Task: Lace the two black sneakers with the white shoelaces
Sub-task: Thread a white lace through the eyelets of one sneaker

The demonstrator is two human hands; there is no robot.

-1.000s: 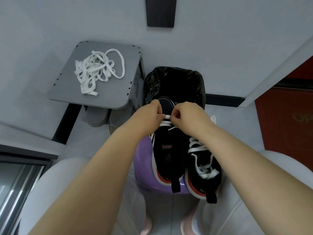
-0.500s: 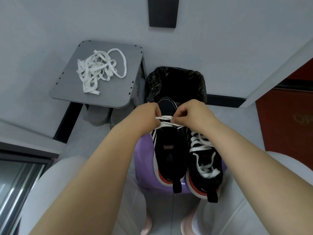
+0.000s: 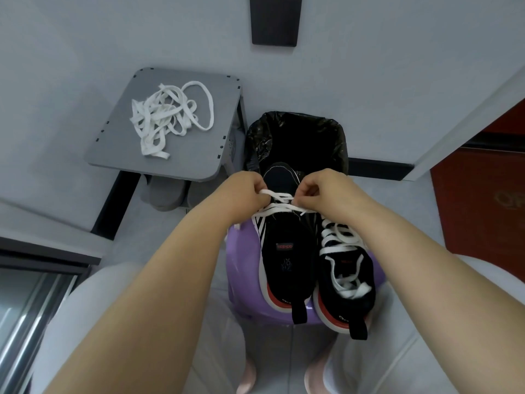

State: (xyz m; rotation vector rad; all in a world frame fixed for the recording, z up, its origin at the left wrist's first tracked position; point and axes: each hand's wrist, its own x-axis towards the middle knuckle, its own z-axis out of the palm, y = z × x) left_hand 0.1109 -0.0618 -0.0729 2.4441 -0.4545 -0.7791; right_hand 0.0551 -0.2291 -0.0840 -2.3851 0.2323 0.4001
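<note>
Single wide-angle head cam, pitched steeply down/fwd, close over both forearms, centred on purple plastic stool [image 3: 244,265] btwn knees.

**One brand tag legible, the rest blurred**

The left sneaker [image 3: 287,280] has a small red tag [image 3: 285,247] on its tongue. The tag sits just on the person's side of the left fingers [image 3: 260,194] and right fingers [image 3: 304,191], which pinch the white shoelace [image 3: 279,207]. Its pale letters, seen upside down, look like "adidas". Bluish print [image 3: 286,264] on the insole, farther from the fingers than the tag, is too blurred to read. The right sneaker [image 3: 363,305], nearer the person than the right fingers, has a red tongue tag [image 3: 346,262] too small to read, and its white heel letters [image 3: 343,318] are illegible. Well to the right of the fingers, a red panel [image 3: 483,217] shows faint letters [image 3: 510,199] beginning "OP", cut off by the frame edge.
</note>
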